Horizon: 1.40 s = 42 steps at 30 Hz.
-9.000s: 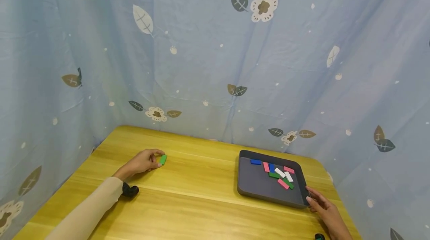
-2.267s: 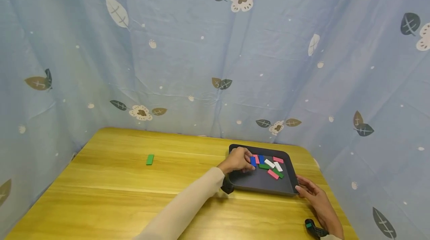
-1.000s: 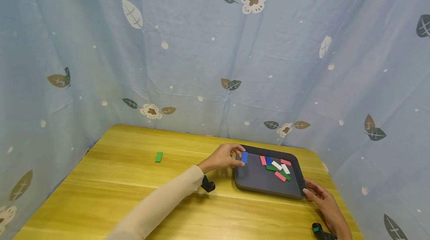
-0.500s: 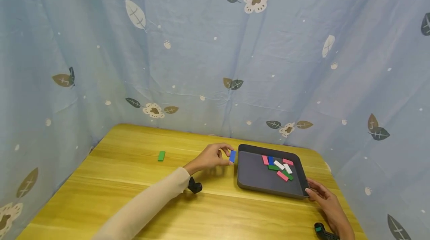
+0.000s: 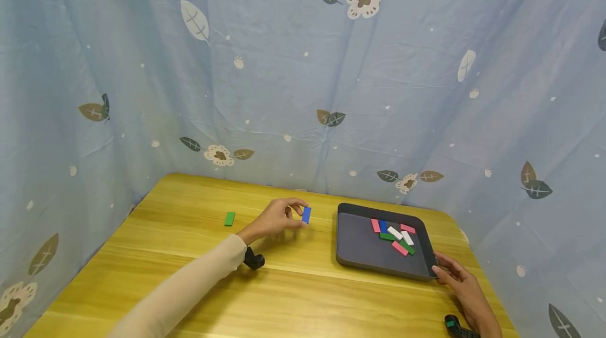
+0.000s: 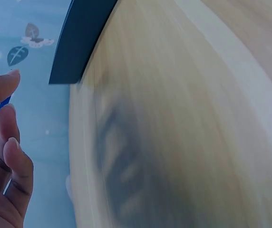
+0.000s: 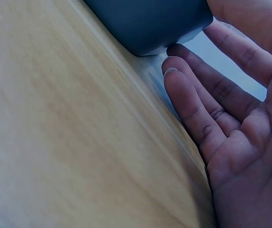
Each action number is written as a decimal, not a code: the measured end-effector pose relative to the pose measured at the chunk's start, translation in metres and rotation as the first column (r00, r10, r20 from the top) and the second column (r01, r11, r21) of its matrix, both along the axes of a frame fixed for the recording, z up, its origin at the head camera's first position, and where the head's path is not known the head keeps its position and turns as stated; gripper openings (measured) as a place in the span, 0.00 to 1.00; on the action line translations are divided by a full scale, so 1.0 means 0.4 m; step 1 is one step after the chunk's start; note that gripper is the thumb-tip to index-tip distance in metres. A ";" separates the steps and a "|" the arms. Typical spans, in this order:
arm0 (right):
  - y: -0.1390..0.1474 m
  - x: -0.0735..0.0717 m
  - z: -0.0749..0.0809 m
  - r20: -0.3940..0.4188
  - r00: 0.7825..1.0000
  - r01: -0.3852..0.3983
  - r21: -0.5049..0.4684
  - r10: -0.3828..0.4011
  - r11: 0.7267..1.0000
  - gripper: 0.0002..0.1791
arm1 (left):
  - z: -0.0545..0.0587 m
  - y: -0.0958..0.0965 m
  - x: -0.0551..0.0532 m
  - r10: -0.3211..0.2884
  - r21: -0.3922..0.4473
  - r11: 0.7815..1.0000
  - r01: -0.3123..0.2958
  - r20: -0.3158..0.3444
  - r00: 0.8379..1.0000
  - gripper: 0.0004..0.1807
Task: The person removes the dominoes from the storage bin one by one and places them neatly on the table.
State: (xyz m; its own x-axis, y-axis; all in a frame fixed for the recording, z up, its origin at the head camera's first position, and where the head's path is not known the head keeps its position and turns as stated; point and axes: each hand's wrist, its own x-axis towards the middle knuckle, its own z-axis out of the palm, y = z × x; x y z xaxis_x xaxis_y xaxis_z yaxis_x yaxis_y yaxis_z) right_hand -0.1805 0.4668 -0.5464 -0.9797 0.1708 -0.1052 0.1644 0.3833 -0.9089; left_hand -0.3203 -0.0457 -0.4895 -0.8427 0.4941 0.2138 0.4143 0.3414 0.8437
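Observation:
Between thumb and fingertips my left hand (image 5: 274,217) pinches a small blue rectangular block (image 5: 306,215), held above the table left of the tray. In the left wrist view only a sliver of that blue block (image 6: 4,102) shows between the fingers. A dark grey tray (image 5: 357,248) stands at the right, with several pink, white, green and blue blocks loosely grouped in it. My right hand (image 5: 461,288) grips the tray's near right corner, thumb at the rim. Its other fingers lie by the tray's outer wall (image 7: 155,23) in the right wrist view.
A green block (image 5: 229,218) lies alone on the yellow wooden table (image 5: 284,296), left of my left hand. Behind and beside the table hangs a blue patterned curtain (image 5: 265,91). Black wrist devices, such as the left one (image 5: 254,260), stick out below both wrists.
The green block, earlier in my left hand, now lies released on the table. That hand has since taken a blue block from the tray and carried it left. My right hand stays at the tray corner.

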 end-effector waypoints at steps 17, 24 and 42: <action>-0.003 -0.005 -0.003 0.013 1.000 0.013 -0.005 -0.013 1.000 0.43 | -0.011 -0.132 0.019 0.084 -0.030 0.996 -0.084 0.013 0.996 0.25; -0.004 -0.003 0.000 -0.004 1.000 0.013 -0.003 -0.013 1.000 0.42 | -0.027 -0.182 0.024 0.114 -0.055 0.992 -0.113 0.009 0.993 0.26; -0.004 0.000 0.002 0.002 1.000 0.001 -0.007 -0.001 1.000 0.42 | -0.051 -0.299 0.025 0.209 -0.114 0.972 -0.207 0.009 0.978 0.25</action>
